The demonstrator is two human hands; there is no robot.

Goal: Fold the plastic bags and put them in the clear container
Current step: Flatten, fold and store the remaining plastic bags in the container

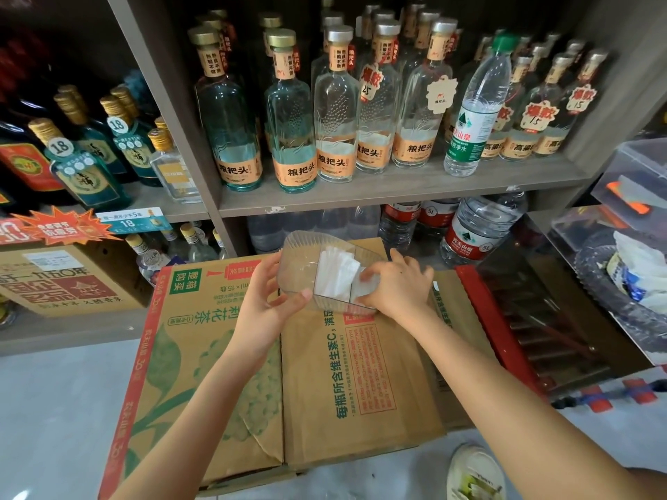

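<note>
As left hand (263,301), right hand (400,290) grip clear container (303,252), bags (337,274) between fingers (300,295)

left hand (269,297): thumb on the near wall of the clear container (306,249); fingers go round its end and show only dimly through the ribbed plastic.
right hand (400,288): fingertips blurred behind the container wall; whether they grip wall or bags, cannot tell.
folded plastic bags (335,276): white stack, edges merge; count cannot be told.
cardboard box (223,355): near left corner cut by bottom edge; red fine print too small to read.
large water bottles (476,232): lower parts hidden behind the box.
clear storage box (635,175): cut by right edge; contents blurred, one orange patch.
white object (474,474): on floor, cut by bottom edge; kind uncertain.
</note>
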